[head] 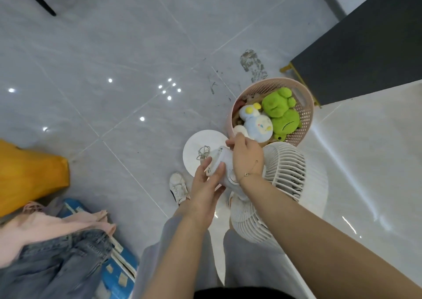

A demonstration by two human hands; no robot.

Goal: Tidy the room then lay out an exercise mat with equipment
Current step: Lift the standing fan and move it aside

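White plastic pedestal fan (269, 184), that's the thing in hand at this tidying stage, standing low and right of centre on the pale grey tiled floor (102, 59), its round white base (198, 148) just near-left of the basket. Both hands are on the motor housing behind the ribbed grille. The left hand (206, 184) has its fingers curled up around the near side of the housing, pressed against it. The right hand (245, 156) comes over the top, fingers closed down on the far end (thin bracelet on that wrist). A small coil of grey cord (203, 153) sits on the base, just beyond the left fingertips.

My read: the head is being gripped to lift or tilt the fan out of the way. To do it well, keep both hands firm on the solid housing, not the grille, lift straight so the base clears the floor evenly, and mind that loose cord and the white sneaker (179, 188) just beside the base.

Now the containers. A round pink perforated plastic basket (306, 113) stands just beyond the fan, touching or nearly so. Inside, a green plush frog (282, 111) on the right, a pale blue and yellow plush toy (255, 120) on the left, more oddments underneath that I cannot make out.
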